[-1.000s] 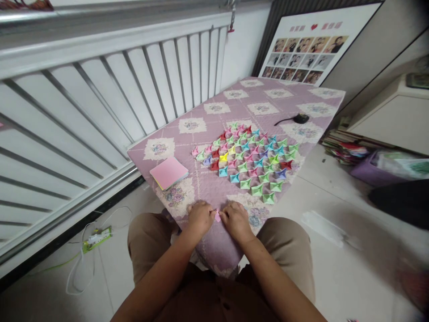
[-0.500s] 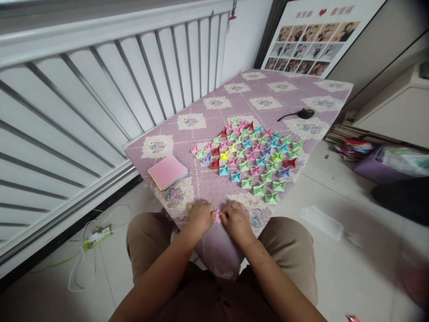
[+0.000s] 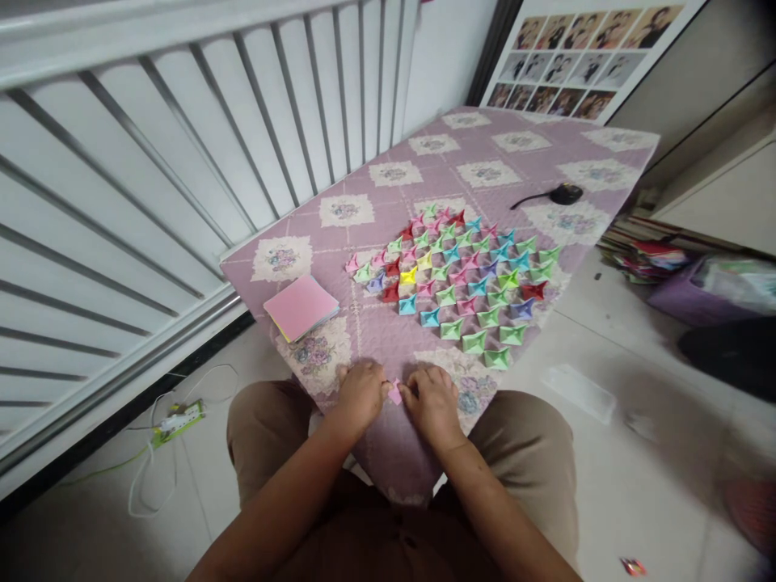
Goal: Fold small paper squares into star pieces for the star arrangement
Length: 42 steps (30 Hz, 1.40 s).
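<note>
A small folded pink paper piece [image 3: 395,393] is between my two hands at the near end of the table. My left hand [image 3: 364,396] is closed, its thumb and fingertips pinching the paper's left side. From the other side my right hand [image 3: 432,402] pinches the right edge, fingers curled. Beyond them, rows of folded paper boats [image 3: 447,296] in green, pink, blue, red, yellow and purple cover the middle of the table. To the left lies a stack of square paper [image 3: 301,308] with a pink sheet on top.
The table wears a purple floral cloth [image 3: 364,242]. A black corded device [image 3: 565,193] lies at the far right. A white radiator [image 3: 200,145] borders the left side. On the floor are a power strip [image 3: 180,422] and a purple basket [image 3: 682,291].
The camera view has shifted slightly. Both hands stay at the same spot, still pinching the pink paper, which shows a little more between the fingers now.
</note>
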### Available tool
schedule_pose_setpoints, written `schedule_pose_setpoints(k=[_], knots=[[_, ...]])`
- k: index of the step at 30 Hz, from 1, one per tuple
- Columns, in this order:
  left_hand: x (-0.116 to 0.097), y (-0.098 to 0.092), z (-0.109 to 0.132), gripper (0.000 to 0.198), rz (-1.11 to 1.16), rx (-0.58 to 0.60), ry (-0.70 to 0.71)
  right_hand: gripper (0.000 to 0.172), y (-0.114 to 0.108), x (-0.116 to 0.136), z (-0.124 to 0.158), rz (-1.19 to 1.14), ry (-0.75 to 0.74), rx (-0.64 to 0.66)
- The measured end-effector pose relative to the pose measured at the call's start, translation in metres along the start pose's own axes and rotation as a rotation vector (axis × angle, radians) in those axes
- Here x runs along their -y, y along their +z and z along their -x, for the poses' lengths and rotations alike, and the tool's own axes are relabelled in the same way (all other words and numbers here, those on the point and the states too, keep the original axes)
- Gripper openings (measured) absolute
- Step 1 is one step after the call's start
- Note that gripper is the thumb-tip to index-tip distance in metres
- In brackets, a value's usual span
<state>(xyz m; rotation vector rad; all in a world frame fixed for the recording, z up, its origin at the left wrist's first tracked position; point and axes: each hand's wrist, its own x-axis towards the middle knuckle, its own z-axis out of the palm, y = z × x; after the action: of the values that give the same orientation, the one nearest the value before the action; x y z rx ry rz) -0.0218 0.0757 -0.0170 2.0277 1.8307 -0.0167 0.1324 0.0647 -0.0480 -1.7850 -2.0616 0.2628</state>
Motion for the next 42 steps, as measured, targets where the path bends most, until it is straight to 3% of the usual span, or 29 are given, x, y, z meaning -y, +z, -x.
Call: schedule_pose_setpoints(k=[14,21,31,42], knots=[[-0.002,-0.013,0.002,0.017,0.02,0.035,-0.013,0.022,-0.012,0.009,-0.008,-0.013,0.09,0.129],[-0.001,-0.026,0.003,0.014,0.023,0.098,-0.008,0.023,-0.029,0.016,-0.025,0.05,0.102,0.298],[-0.003,-0.038,-0.009,0.018,-0.05,0.24,0.045,0.026,-0.034,0.024,-0.056,0.197,0.099,0.556],[0.004,-0.03,-0.016,0.025,-0.074,0.275,0.066,0.026,-0.044,0.026,-0.068,0.204,0.152,0.638]])
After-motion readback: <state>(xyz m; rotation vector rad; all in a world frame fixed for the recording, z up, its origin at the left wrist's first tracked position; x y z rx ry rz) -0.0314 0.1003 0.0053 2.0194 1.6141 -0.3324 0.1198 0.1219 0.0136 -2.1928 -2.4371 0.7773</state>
